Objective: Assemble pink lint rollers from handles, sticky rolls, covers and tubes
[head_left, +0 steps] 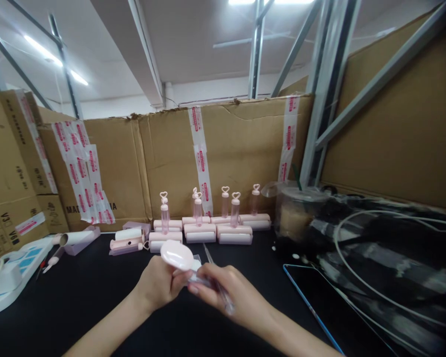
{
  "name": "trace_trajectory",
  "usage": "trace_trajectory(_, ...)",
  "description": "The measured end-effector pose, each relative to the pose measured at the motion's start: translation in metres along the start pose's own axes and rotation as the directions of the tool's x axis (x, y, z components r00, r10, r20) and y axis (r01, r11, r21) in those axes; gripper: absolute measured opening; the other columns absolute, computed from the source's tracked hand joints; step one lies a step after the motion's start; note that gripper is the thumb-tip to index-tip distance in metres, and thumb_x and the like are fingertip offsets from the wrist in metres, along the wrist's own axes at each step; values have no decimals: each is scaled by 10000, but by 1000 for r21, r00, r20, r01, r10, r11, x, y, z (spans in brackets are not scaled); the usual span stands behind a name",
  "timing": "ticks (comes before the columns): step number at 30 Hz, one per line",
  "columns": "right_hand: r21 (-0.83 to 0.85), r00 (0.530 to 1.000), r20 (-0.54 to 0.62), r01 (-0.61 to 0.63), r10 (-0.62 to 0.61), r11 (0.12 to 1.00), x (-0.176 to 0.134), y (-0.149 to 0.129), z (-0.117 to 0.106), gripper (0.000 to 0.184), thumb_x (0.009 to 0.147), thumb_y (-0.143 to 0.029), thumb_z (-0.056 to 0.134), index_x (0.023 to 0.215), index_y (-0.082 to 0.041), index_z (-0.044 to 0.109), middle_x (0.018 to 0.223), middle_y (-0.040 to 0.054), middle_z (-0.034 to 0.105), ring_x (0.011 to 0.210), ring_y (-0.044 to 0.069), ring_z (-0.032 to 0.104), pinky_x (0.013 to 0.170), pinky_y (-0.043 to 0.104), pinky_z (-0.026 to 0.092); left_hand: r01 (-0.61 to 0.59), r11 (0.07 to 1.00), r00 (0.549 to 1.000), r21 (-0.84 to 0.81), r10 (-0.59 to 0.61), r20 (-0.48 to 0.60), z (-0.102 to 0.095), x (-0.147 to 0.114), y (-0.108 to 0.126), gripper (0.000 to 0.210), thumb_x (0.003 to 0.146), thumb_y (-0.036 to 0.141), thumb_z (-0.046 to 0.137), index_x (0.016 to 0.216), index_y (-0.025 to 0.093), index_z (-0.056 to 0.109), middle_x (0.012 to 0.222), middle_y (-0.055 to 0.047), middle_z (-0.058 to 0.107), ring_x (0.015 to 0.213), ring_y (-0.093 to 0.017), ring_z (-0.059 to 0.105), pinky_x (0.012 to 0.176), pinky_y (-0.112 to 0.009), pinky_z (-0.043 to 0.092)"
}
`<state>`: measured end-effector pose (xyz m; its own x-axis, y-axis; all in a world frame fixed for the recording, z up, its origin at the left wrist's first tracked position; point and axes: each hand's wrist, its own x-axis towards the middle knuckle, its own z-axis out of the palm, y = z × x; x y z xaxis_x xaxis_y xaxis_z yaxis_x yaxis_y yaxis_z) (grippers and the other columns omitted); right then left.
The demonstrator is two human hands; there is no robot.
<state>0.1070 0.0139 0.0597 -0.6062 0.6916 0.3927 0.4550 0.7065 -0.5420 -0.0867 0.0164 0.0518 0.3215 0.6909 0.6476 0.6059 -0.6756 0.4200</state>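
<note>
My left hand [158, 283] is closed around a pale pink piece with a glossy oval head [177, 255]; fingers cover its lower part. Close beside it, my right hand [232, 292] is closed on a slim screwdriver [209, 254] with a clear handle, its thin shaft pointing up and away. The right fingertips also touch a whitish part at the lower end of the pink piece. Beyond my hands, several pink lint rollers [200, 233] stand in rows, with clear upright handles topped by heart-shaped loops.
To the left lie loose roller parts [128, 243], a cardboard tube [64, 239] and a white power strip [22, 263]. At right are a blue-edged tablet [319, 297], a plastic drink cup [295, 213] and a black bag with a white cable [338, 243]. Cardboard walls [238, 153] close off the back.
</note>
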Motion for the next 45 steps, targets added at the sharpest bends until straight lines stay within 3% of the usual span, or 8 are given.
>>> trace_trajectory(10,-265,987,-104,90,-122,960,-2,10,4,381,881,-465,402,702,-175,572,463,-35,471,390,78,410,398,172,259,399,831,916,-388,-380,127,-8,7,18,362,821,559,389,849,206,466,458,72,457,299,-109,410,340,-209,324)
trace_trajectory(15,-417,816,-528,-6,-236,909,-7,38,-35,325,860,-438,447,795,-149,581,510,-7,522,398,100,469,436,193,332,221,758,863,-614,-445,-239,-73,19,-14,442,799,662,233,700,238,313,388,112,341,229,-93,342,274,-204,329)
trace_trajectory(18,-375,856,-466,38,-224,926,-6,39,-53,233,836,-388,490,801,-163,539,507,-37,480,401,95,436,435,193,340,213,810,875,-547,-408,-263,-95,11,-18,349,799,582,375,813,235,352,481,94,450,298,-102,430,330,-219,392)
trace_trajectory(22,-287,980,-183,19,-75,958,-5,29,-51,156,777,-220,515,926,-173,511,599,-35,526,507,113,506,503,192,388,195,980,967,-29,-187,171,-64,-14,5,118,819,321,476,824,208,443,626,40,543,491,-112,533,437,-193,404)
trace_trajectory(26,-251,986,164,22,20,968,-8,28,-35,336,729,-136,552,1052,-228,536,767,-19,612,681,134,578,623,198,427,-378,890,839,256,212,501,-2,-37,14,143,795,258,566,918,224,499,816,4,605,638,-135,592,527,-202,432)
trace_trajectory(37,-94,990,47,138,-134,986,-2,41,1,204,852,-278,506,1035,-199,548,957,59,609,851,155,586,748,240,462,-566,605,769,560,632,94,65,-55,-3,142,849,238,455,769,174,552,651,-8,602,545,-133,542,522,-240,424)
trace_trajectory(40,-82,990,-85,109,-116,991,8,54,-9,300,862,-299,486,1144,-200,506,1100,92,589,997,184,560,883,312,435,-532,610,770,587,637,35,68,-55,-8,177,820,323,516,726,179,560,847,-65,641,783,-180,583,704,-296,444)
trace_trajectory(45,-59,987,146,77,-68,995,23,69,-12,475,786,-446,577,1198,-219,509,1363,110,414,1217,256,417,1001,392,340,-458,650,871,606,465,160,66,-56,-14,183,826,370,514,774,202,567,1122,-81,584,1091,-258,476,962,-474,262)
